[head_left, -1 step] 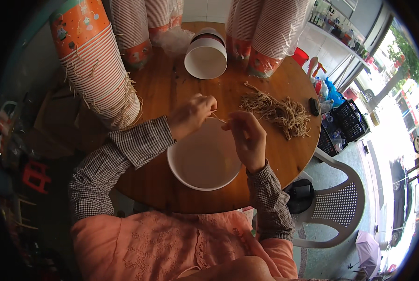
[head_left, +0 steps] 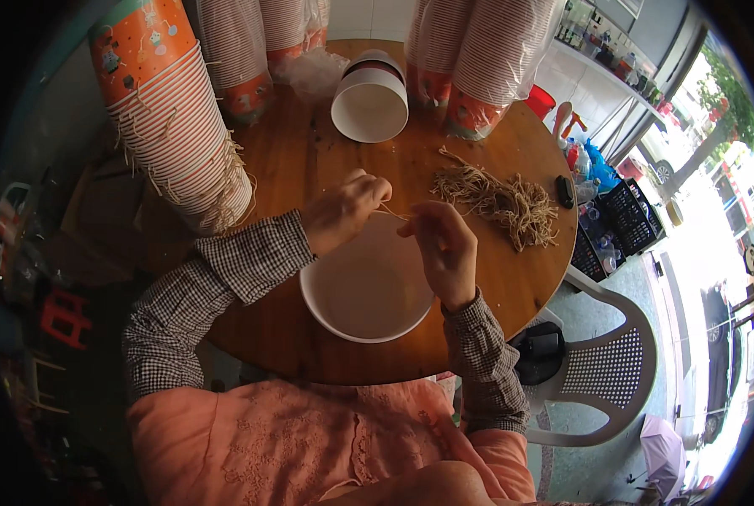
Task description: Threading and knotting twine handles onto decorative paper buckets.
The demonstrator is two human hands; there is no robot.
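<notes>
My left hand [head_left: 349,209] is closed in a pinch on one end of a thin tan strand [head_left: 393,212]. The other end is pinched between the fingertips of my right hand [head_left: 446,251], so the strand spans the short gap between my hands. Just beneath them, a large white paper tub [head_left: 367,291] faces up with its wide mouth toward me. To the right of my hands lies a loose, tangled pile of similar tan strands [head_left: 503,202]. A tall leaning stack of orange-printed paper tubs [head_left: 179,118] stands at the left, with strands hanging out between its rims.
More stacked tubs in clear plastic [head_left: 499,63] line the back of the round wooden table [head_left: 259,329]. A short nested stack of white tubs [head_left: 370,105] lies at the far middle. A small black object [head_left: 566,192] sits at the right edge. Beyond it are a plastic chair [head_left: 605,371] and black crates [head_left: 626,219].
</notes>
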